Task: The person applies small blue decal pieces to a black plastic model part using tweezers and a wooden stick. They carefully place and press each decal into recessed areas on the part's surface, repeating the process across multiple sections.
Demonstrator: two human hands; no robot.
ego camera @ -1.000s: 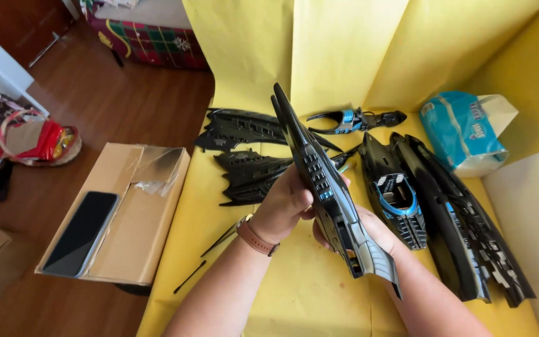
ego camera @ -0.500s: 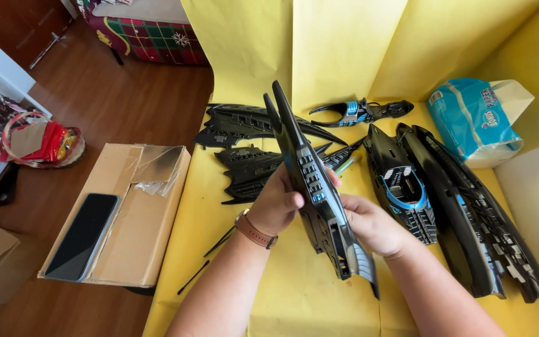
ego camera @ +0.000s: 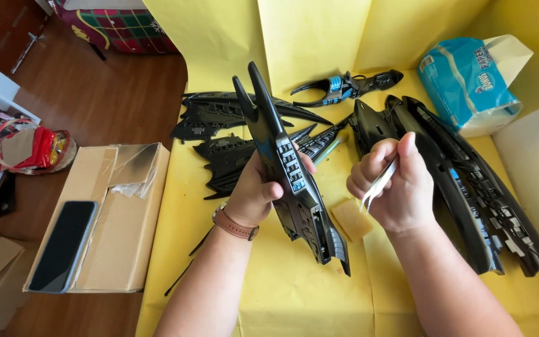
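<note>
Head view: yellow sheet covers the table across centre and right of frame, folded up as a backdrop at the top. Cardboard box sits lower left on the wood floor, just beside the sheet's edge, with a dark phone lying flat on its top.

Two long black hull shells lie side by side at right, running from upper centre down to the lower right. Black wing panels are spread flat at upper centre-left. Blue tissue pack sits upper right.

Left hand, centre frame, is clamped on a long black model part, thumb across its face; part is held tilted above the sheet, pointed end up toward top centre, other end low at centre.

Right hand, right of centre, is closed around silver tweezers, tips pointing down-left. Hands are apart, not touching.

Small black-and-blue claw piece lies at top centre. Tan sponge square lies on the sheet between the hands, below the tweezers.
</note>
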